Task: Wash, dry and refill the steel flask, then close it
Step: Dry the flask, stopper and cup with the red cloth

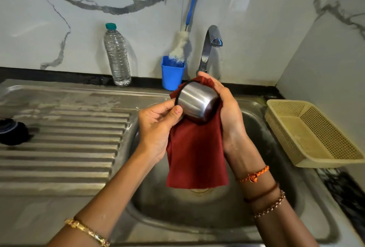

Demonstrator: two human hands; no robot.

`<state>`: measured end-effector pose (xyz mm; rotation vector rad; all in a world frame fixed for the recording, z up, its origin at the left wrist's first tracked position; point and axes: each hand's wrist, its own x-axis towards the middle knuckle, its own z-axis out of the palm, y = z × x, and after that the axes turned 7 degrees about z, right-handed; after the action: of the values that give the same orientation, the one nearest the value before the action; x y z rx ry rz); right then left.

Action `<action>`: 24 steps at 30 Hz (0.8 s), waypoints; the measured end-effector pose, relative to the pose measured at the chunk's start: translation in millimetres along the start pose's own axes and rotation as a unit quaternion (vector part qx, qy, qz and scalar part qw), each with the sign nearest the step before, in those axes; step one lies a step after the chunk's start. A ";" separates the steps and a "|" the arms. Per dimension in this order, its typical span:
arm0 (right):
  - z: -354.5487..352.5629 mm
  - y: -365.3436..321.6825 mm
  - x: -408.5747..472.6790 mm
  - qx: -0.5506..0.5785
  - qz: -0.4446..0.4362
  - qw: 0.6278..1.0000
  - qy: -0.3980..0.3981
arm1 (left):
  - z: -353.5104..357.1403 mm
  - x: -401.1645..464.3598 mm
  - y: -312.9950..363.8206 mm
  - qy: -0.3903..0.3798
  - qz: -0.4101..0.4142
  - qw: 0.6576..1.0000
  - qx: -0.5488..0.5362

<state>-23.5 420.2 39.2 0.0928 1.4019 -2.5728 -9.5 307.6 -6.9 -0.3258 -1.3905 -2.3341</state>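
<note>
Gold bangle [87, 232] on L forearm, nearest lens. L hand [156, 128] pinches black rim of small brushed-steel flask cup [197, 101], thumb + fingers curled. R hand [227, 112] cups it through hanging dark-red cloth [197, 158], fingers wrapped. Both above steel sink basin [217, 207], below tap [211, 41]. Prob. light, rigid, slick if wet; grip at rim, w/ cloth. Black lid [12, 131] far L of basin.

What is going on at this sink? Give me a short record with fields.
activity: drying a steel cup with a red cloth over the sink
left hand: pinches the cup's rim
right hand: holds cloth against the cup
tap: no water visible
drainboard: dark lid
behind: water bottle, bottle brush in blue holder
</note>
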 end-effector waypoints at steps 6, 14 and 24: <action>-10.0 8.7 6.8 0.063 0.192 0.979 0.015 | -16.5 13.8 -0.8 -0.128 0.276 0.908 0.287; -21.4 24.0 8.3 0.038 0.197 0.976 0.089 | -30.7 39.5 2.1 -0.335 0.429 0.680 0.492; -12.9 32.0 2.4 -0.047 0.001 0.979 0.196 | 12.1 -6.5 10.8 -0.014 -0.036 0.987 0.155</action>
<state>-19.7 413.8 5.4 0.6156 1.6449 -2.5750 1.1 315.0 4.8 -0.2185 -1.7736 -2.1301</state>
